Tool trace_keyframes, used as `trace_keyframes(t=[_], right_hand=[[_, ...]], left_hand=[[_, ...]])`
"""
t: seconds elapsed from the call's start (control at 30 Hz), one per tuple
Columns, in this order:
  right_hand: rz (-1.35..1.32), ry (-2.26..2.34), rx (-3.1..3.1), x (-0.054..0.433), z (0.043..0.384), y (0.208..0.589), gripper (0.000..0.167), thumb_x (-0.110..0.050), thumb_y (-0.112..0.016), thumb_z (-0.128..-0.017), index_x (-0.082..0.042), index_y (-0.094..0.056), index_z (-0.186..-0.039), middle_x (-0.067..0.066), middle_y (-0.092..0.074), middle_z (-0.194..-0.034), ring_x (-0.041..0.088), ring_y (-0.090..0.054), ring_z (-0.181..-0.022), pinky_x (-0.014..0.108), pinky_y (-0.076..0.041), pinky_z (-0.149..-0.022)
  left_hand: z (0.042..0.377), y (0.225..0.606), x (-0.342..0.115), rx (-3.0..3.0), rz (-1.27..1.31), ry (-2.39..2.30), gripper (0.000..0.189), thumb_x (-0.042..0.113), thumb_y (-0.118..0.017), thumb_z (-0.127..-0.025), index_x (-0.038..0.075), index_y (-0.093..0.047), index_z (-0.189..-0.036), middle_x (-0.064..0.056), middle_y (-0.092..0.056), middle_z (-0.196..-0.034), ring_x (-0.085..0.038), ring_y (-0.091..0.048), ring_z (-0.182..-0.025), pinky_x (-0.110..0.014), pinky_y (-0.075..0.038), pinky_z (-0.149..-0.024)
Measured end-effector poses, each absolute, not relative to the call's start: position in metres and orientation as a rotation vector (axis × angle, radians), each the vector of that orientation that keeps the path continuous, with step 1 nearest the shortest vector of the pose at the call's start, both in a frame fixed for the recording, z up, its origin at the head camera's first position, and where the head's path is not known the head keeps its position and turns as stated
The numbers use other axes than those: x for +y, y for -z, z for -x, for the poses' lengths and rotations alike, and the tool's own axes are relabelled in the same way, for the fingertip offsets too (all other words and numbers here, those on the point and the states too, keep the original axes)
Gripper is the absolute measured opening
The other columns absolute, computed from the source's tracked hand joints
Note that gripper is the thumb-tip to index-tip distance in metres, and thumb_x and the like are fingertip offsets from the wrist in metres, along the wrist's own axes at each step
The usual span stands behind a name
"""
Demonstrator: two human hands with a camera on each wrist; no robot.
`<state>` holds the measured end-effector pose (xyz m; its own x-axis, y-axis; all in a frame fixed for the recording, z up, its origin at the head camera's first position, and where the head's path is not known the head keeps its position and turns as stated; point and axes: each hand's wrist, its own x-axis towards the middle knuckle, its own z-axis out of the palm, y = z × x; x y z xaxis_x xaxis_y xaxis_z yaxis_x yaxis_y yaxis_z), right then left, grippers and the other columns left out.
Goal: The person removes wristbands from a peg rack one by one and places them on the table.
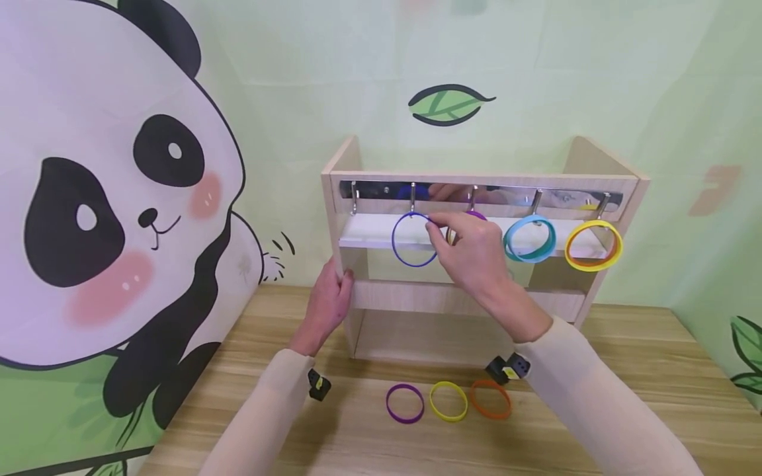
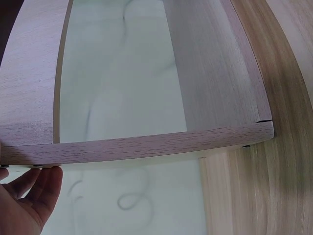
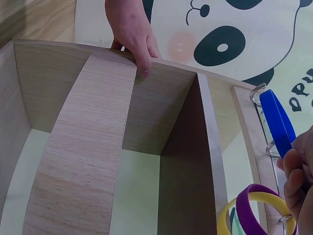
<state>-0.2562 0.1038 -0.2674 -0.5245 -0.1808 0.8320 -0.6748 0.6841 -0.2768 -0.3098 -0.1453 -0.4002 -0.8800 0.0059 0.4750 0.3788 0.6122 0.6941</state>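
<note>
My right hand (image 1: 473, 254) pinches a blue silicone wristband (image 3: 278, 122) between thumb and fingers. The band's top is at the second hook (image 1: 413, 198) from the left; whether it is looped over the hook, I cannot tell. With my left hand (image 1: 329, 297) I grip the left side panel (image 2: 146, 150) of a small wooden shelf (image 1: 411, 295), thumb on the front edge. Behind my right hand, a purple wristband (image 3: 249, 208) and a yellow one (image 3: 222, 223) hang on the middle hook. Light blue and teal bands (image 1: 550, 239) and yellow and orange bands (image 1: 619, 248) hang further right.
On the wooden table (image 1: 631, 390) before the shelf lie a purple wristband (image 1: 388, 408), a yellow wristband (image 1: 432, 408) and an orange wristband (image 1: 508, 406). The leftmost hook (image 1: 354, 198) bears no band. A panda-print backdrop (image 1: 286, 165) stands behind and at the left.
</note>
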Motion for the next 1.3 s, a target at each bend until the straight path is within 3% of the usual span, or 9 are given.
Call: trace_keyframes(t=[0.53,0.87,1.3], right_hand=[[-0.864,-0.686,-1.893,0.123,0.244,0.287,0.012,0.006,-0.081,-0.085,0.010,-0.079,-0.097,0.021,-0.078,-0.087,0.023,-0.061,-0.054,0.031,-0.051,-0.049],[-0.926,-0.599,-1.868,0.145,0.230,0.314,0.015,0.010,-0.083,-0.077,0.003,-0.079,-0.090,0.009,-0.072,-0.071,0.014,-0.055,-0.050,0.023,-0.044,-0.048],[-0.935,-0.576,-1.971,0.178,0.220,0.352,0.023,0.013,-0.086,-0.070,0.001,-0.080,-0.089,0.008,-0.075,-0.075,0.008,-0.054,-0.051,0.019,-0.043,-0.047]], left_hand=[[0.311,0.402,-0.146,-2.389,0.302,1.175,0.048,0.019,-0.045,-0.106,-0.007,-0.049,-0.146,-0.032,-0.061,-0.132,-0.046,-0.062,-0.121,-0.063,-0.053,-0.102],[0.312,0.402,-0.147,-2.399,0.310,1.189,0.051,0.020,-0.044,-0.107,-0.007,-0.046,-0.150,-0.032,-0.059,-0.135,-0.046,-0.062,-0.123,-0.063,-0.052,-0.104],[0.310,0.401,-0.145,-2.407,0.294,1.174,0.050,0.022,-0.044,-0.107,-0.007,-0.047,-0.148,-0.032,-0.061,-0.134,-0.046,-0.062,-0.122,-0.063,-0.054,-0.102]])
